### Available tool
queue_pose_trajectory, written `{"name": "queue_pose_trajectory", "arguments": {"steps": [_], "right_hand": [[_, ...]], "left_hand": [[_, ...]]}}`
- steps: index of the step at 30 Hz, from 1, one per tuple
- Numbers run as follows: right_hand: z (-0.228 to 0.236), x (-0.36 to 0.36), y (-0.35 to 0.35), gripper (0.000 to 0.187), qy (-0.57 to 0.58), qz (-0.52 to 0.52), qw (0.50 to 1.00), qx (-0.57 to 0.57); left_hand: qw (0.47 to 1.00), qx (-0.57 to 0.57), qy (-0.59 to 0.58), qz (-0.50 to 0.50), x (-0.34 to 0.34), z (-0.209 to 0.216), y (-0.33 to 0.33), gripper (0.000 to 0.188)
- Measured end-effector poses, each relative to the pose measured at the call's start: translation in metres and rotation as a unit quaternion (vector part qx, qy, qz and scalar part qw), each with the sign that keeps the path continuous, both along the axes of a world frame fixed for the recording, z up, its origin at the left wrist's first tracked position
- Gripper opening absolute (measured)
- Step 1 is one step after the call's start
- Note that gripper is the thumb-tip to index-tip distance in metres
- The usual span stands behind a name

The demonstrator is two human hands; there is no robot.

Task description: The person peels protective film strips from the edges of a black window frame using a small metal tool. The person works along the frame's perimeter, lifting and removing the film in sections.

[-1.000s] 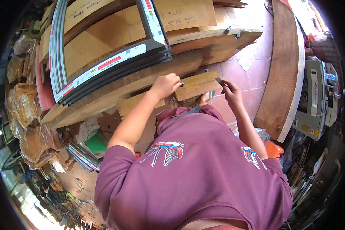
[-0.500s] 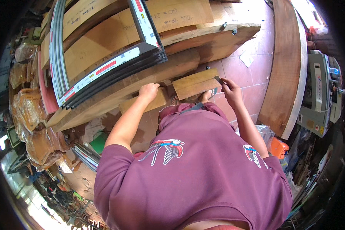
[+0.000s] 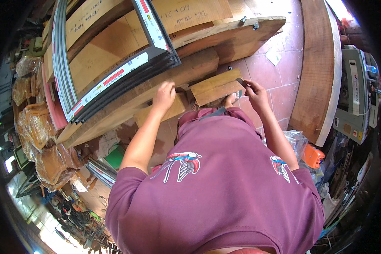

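Note:
My right hand (image 3: pixel 258 94) pinches a small dark flat strip (image 3: pixel 241 82) between thumb and fingers, beside the right end of a yellowish wooden board (image 3: pixel 213 88). That short board lies in front of my legs, tilted, with a foot partly showing beneath it. My left hand (image 3: pixel 164 96) is closed, fingertips together, above a second light wooden piece (image 3: pixel 170 109). Whether anything small is between its fingers I cannot make out.
Dark frames with white tape (image 3: pixel 114 78) rest on stacked planks (image 3: pixel 190 70) ahead and left. A long thick plank (image 3: pixel 317 76) lies along the right, before a grey machine (image 3: pixel 350 95). Plastic-wrapped wooden pieces (image 3: pixel 36 127) line the left; an orange case (image 3: pixel 313 155) sits by my right elbow.
My left hand has turned upward and lifted slightly, nearer the thick plank. The right hand, still pinching the dark strip, has shifted slightly upward in view; the whole view has shifted a little.

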State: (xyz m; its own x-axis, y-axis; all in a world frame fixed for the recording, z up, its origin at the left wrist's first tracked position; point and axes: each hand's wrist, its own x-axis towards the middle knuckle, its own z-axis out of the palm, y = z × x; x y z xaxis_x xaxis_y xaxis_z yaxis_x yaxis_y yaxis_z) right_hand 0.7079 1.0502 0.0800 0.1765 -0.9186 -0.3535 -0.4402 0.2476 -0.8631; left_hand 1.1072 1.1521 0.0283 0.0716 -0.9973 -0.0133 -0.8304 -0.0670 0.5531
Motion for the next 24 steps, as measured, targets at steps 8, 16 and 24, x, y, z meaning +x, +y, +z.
{"name": "queue_pose_trajectory", "arguments": {"steps": [8, 16, 24], "right_hand": [[0.012, 0.011, 0.001, 0.028, 0.007, 0.012, 1.000, 0.008], [-0.001, -0.002, 0.010, 0.027, -0.015, -0.014, 1.000, 0.001], [-0.003, 0.002, 0.005, 0.028, 0.005, 0.004, 1.000, -0.021]], "left_hand": [[0.943, -0.256, -0.191, 0.090, 0.003, 0.092, -0.119, 0.034], [0.965, -0.199, -0.160, 0.062, 0.021, 0.075, -0.123, 0.026], [0.950, -0.116, -0.281, 0.074, -0.003, 0.094, -0.136, 0.025]]}}
